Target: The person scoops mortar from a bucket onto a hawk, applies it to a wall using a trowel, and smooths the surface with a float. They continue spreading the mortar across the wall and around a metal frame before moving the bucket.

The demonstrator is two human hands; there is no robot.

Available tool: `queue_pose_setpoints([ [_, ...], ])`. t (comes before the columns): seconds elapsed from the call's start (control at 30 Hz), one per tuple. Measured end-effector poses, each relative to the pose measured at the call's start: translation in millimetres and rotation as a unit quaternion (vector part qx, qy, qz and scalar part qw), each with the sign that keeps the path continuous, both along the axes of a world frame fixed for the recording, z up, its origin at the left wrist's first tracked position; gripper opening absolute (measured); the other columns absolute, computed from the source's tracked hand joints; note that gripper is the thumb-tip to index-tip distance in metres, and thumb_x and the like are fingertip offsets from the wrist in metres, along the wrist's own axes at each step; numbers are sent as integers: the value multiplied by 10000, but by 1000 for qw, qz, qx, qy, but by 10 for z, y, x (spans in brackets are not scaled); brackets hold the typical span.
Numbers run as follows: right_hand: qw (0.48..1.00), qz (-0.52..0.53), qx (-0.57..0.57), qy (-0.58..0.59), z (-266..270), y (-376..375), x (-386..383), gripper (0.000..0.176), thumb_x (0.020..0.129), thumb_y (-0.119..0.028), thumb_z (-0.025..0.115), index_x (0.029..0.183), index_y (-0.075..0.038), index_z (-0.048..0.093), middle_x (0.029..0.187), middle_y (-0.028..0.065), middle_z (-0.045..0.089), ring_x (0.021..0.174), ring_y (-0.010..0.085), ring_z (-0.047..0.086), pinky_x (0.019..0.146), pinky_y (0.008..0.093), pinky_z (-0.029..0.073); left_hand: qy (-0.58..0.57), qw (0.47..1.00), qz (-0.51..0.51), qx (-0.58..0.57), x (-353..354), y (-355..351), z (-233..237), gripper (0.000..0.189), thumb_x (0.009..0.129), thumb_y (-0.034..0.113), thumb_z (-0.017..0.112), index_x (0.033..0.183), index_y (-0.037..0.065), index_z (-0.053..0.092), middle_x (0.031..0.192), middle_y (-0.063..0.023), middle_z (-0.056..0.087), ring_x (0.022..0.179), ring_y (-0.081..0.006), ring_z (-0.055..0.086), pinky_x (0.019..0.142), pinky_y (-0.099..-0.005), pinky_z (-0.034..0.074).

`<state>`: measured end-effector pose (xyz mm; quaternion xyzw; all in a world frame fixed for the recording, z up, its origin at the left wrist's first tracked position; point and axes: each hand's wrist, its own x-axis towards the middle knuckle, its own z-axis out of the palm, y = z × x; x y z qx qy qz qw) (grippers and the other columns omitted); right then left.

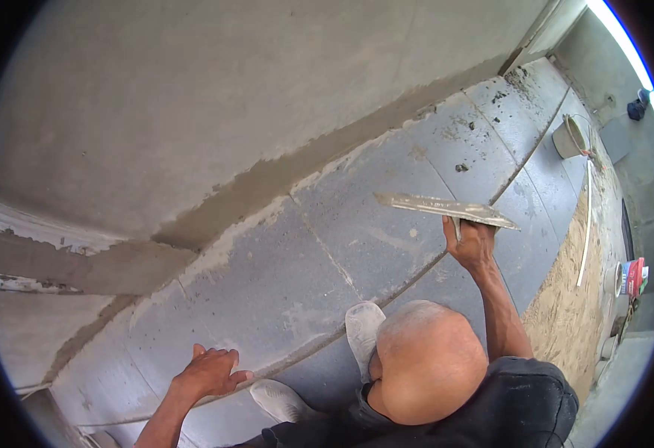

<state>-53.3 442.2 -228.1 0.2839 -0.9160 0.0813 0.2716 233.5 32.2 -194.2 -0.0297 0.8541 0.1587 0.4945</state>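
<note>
Right of centre, my right hand [473,243] is closed around the handle of a long, grey metal trowel [443,205], its blade just above my knuckles. My left hand [209,372], lower left, holds nothing, fingers loosely curled, near a whitish shoe [278,401].

From overhead, the head view faces steeply down across floor [327,246] and wall [192,97].

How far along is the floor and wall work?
Looks done: grey tiles laid along the wall, with a darker band along the wall's foot.
In hand: right hand holds a long trowel; left hand looks empty.
Probably left: cleaning crumbs off the far tiles, and covering the sandy strip, which has no tiles.
</note>
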Motion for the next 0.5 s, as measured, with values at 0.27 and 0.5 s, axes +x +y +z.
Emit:
queue_pose_setpoints([
  [0.27,992,-77,100,18,191,69,344,207,837,-257,655,882,-59,699,831,105,643,820,299,570,805,464,355,251,952,92,151,4,-485,132,226,841,89,595,1065,114,589,819,-109,615,857,-274,578,875,-400,295],
  [0.5,989,-63,135,-7,875,-49,640,225,833,-272,657,954,-85,691,883,102,649,880,315,579,847,497,366,163,969,150,111,442,-789,868,295,875,224,586,1154,135,548,989,-122,628,996,-285,581,942,-425,316],
])
